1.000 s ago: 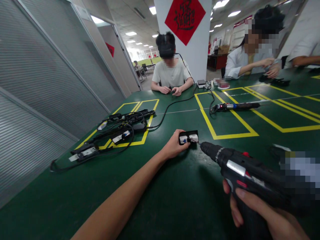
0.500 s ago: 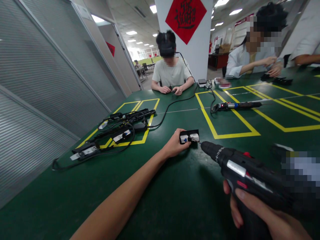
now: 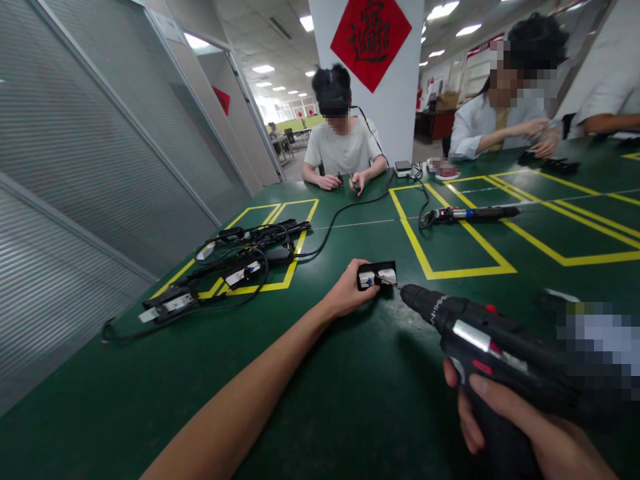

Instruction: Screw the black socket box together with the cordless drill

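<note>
My left hand (image 3: 351,290) grips the left end of a small black part with white inner pieces (image 3: 386,273), low over the green table. Its thumb lies along the lower edge of the part. My right hand (image 3: 505,417) is wrapped round the handle of a black cordless drill (image 3: 465,327). The drill points left, and its thin bit (image 3: 393,284) reaches into the front of the black part. Whether the tip touches a screw is too small to make out.
Black electronic parts and cables (image 3: 245,257) lie inside yellow tape lines at the left. A black rod-like tool (image 3: 470,213) rests on the right. A blurred dark object (image 3: 553,300) lies beyond the drill. Co-workers (image 3: 345,143) sit across the green table (image 3: 350,393).
My hands, the drill and the black part hold nearly the same pose. The view has shifted very slightly. Across the table, one co-worker's hand has turned a little.
</note>
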A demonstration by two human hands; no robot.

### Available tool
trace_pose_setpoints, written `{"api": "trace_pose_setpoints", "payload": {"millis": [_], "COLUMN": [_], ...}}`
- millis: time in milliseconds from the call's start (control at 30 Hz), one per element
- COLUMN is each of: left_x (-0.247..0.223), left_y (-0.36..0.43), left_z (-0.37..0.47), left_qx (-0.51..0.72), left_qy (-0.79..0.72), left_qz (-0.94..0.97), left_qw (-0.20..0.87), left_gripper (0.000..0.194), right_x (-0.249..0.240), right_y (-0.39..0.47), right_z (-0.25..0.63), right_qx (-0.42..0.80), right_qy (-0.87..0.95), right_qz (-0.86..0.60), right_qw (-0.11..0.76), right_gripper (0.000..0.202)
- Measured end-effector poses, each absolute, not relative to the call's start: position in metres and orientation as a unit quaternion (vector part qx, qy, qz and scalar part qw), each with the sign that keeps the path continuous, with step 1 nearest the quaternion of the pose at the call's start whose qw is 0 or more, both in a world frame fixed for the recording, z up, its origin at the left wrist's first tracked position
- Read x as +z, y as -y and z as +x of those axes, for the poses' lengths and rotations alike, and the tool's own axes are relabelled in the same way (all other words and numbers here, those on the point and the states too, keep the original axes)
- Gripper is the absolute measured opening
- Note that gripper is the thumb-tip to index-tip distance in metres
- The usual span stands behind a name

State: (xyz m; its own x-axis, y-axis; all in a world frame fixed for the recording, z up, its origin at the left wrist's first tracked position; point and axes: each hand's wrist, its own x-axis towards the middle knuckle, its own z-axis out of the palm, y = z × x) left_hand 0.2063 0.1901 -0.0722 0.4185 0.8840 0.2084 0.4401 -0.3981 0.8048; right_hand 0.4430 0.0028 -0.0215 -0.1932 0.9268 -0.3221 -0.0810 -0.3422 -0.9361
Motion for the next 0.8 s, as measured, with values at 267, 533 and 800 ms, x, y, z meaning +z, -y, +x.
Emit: {"api": "trace_pose_setpoints", "payload": {"millis": [267, 533, 800], "left_x": [-0.0711, -0.07, -0.0722], "left_y": [-0.19, -0.1899, -0.1901], "left_z": [0.21, 0.2098, 0.2099], "left_qx": [0.323, 0.321, 0.33], "left_qy": [-0.459, -0.453, -0.452], "left_qz": [0.761, 0.764, 0.763], "left_qw": [0.326, 0.327, 0.324], "left_gripper": [0.048, 0.047, 0.047], "right_x": [-0.0237, -0.0179, -0.0217], "right_y": [-0.0033, -0.0014, -0.0069], "right_z": [0.4447, 0.4441, 0.4444], "right_qx": [0.653, 0.63, 0.634], "right_qy": [0.416, 0.444, 0.451], "right_qz": [-0.504, -0.534, -0.513], "right_qw": [0.384, 0.348, 0.363], "right_gripper": [0.026, 0.029, 0.026]}}
